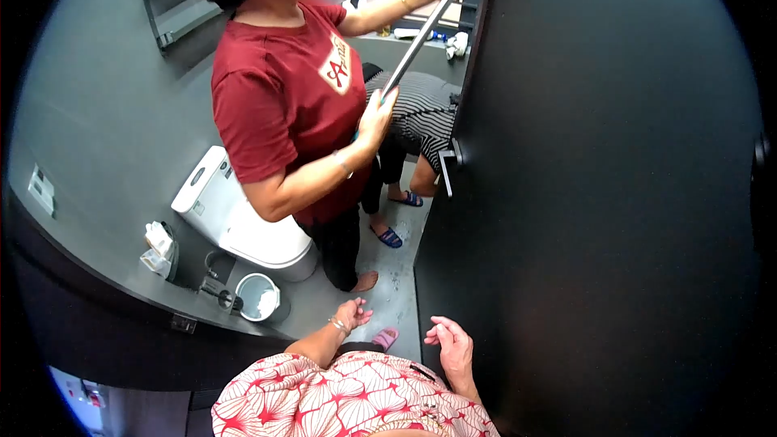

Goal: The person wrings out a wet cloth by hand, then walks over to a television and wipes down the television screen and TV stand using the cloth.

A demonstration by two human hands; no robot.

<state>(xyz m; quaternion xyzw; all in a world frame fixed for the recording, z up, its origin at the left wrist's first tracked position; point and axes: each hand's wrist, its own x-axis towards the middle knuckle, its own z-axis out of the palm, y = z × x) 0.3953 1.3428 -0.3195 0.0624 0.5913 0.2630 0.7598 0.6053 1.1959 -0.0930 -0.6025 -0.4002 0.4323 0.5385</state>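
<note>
My left hand (354, 314) is held low in front of my body, palm partly up and fingers loosely apart, with nothing in it. A bracelet (340, 325) circles that wrist. My right hand (453, 348) is raised near the dark door (599, 194), fingers loosely bent and apart, also holding nothing. Whether it touches the door is hard to tell. Ahead, a person in a red shirt (283, 97) grips a long metal pole (418, 42) with both hands, slanting it up toward the door's top edge.
Behind the pole another person in a striped top (417, 105) bends down. A white toilet (263, 233) stands at the left, with a waste bin (259, 298) near it. The door's lever handle (447, 171) sticks out. Wet-looking patches mark the grey floor (396, 275).
</note>
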